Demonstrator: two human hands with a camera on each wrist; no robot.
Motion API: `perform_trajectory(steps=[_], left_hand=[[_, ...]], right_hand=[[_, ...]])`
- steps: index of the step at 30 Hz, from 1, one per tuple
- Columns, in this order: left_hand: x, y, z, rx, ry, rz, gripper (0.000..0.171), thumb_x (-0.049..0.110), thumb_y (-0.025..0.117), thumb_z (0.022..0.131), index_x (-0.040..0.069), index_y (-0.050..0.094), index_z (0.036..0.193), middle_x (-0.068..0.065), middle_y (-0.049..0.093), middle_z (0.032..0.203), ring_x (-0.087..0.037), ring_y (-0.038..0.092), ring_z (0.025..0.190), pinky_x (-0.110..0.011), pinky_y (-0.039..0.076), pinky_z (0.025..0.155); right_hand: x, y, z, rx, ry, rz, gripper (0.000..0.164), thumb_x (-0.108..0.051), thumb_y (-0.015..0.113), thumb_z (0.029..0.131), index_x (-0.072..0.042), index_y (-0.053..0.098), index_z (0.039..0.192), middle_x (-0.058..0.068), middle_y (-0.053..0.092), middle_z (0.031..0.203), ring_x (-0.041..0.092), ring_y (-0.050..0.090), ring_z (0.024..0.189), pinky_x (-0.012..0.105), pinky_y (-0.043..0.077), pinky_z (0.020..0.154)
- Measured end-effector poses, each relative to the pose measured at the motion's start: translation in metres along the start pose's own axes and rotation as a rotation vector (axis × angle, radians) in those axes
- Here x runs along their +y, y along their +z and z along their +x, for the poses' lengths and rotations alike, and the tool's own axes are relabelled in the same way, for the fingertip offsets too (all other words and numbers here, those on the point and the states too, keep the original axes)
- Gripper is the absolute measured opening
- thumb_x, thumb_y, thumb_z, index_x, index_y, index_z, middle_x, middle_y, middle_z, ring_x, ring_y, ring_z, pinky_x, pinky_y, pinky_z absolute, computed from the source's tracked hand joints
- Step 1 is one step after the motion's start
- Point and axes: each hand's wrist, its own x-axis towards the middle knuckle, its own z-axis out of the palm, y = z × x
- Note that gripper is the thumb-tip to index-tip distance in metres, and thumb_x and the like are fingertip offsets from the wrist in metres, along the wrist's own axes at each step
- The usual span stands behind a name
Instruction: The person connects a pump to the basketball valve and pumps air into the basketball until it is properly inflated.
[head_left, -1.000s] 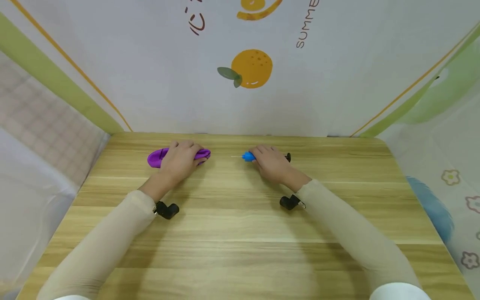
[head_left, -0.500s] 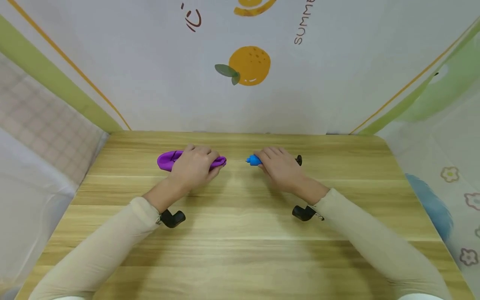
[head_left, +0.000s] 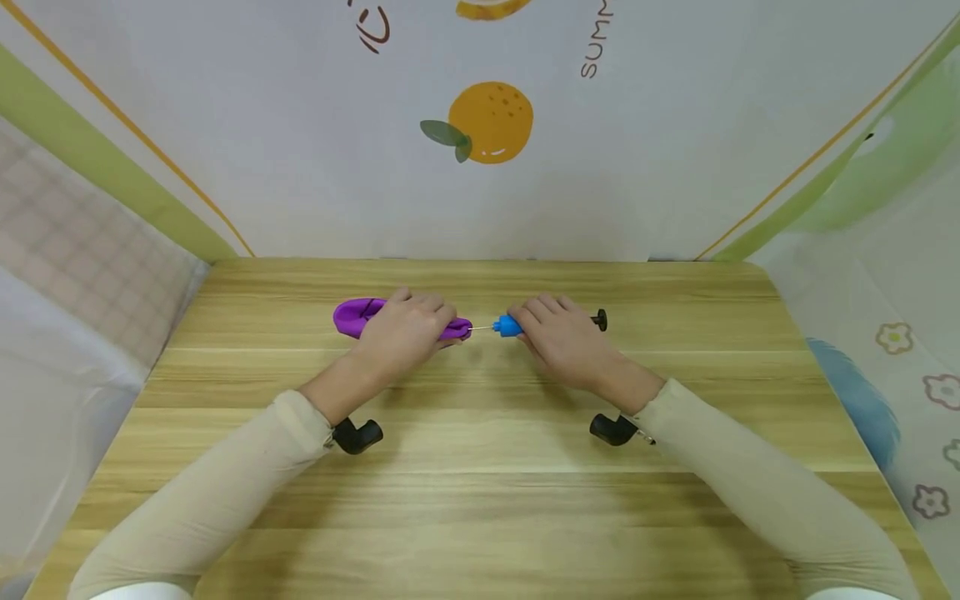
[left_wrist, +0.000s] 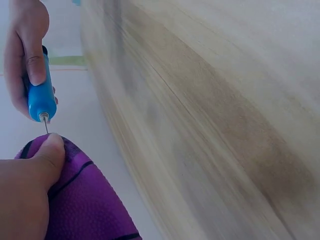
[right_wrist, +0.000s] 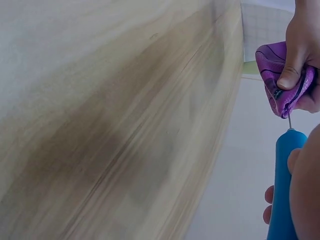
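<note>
A deflated purple ball (head_left: 358, 317) with black seam lines and a pebbled skin is folded flat in my left hand (head_left: 405, 329). My left thumb presses on it near its pointed right end, as the left wrist view shows. My right hand (head_left: 566, 342) grips a blue hand pump (head_left: 508, 326) whose black handle (head_left: 601, 320) sticks out to the right. From the pump's tip a thin metal needle (head_left: 482, 328) runs to the end of the ball. In the right wrist view the needle (right_wrist: 289, 120) meets the ball (right_wrist: 272, 70) at its fold.
Both hands are over the far part of a wooden table (head_left: 480, 517). Behind it hangs a white cloth (head_left: 315, 167) printed with an orange. Black wrist cameras (head_left: 358, 436) hang beneath both forearms, close above the tabletop.
My left hand has moved right with the ball, closing the gap to the needle. My right hand has shifted slightly right with the pump. The needle tip now meets the ball.
</note>
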Motion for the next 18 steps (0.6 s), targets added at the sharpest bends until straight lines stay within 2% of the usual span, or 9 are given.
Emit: perform_trajectory(steps=[5,10,14,18], left_hand=[[0.002,-0.001,-0.001,0.004,0.025,0.036,0.024,0.03,0.077,0.092,0.009,0.071,0.102,-0.005,0.07,0.095,-0.023,0.068,0.092,-0.039,0.048,0.079],[0.002,-0.003,-0.002,-0.012,0.044,0.092,0.026,0.027,0.079,0.09,0.008,0.072,0.107,-0.006,0.072,0.101,-0.024,0.068,0.096,-0.041,0.05,0.082],[0.003,-0.002,-0.002,0.005,0.06,0.102,0.026,0.025,0.08,0.089,0.008,0.072,0.107,-0.006,0.072,0.102,-0.025,0.069,0.097,-0.041,0.05,0.083],[0.003,-0.001,-0.004,0.04,0.083,0.094,0.022,0.022,0.079,0.089,0.008,0.072,0.105,-0.007,0.072,0.101,-0.026,0.069,0.096,-0.041,0.051,0.084]], right_hand=[[-0.005,-0.003,0.001,-0.039,-0.04,-0.074,0.037,-0.019,0.061,0.103,0.0,0.055,0.134,0.01,0.063,0.117,0.029,0.059,0.113,0.045,0.049,0.1],[-0.011,-0.006,0.003,-0.068,-0.08,-0.148,0.039,-0.02,0.059,0.104,0.002,0.054,0.135,0.012,0.062,0.12,0.029,0.059,0.115,0.044,0.05,0.1],[-0.015,-0.007,0.003,-0.061,-0.065,-0.177,0.039,-0.02,0.059,0.104,0.002,0.055,0.135,0.012,0.063,0.12,0.029,0.06,0.115,0.043,0.051,0.099],[-0.019,-0.008,0.002,-0.091,-0.019,-0.148,0.037,-0.02,0.057,0.105,0.002,0.055,0.135,0.012,0.064,0.119,0.028,0.061,0.113,0.04,0.053,0.094]])
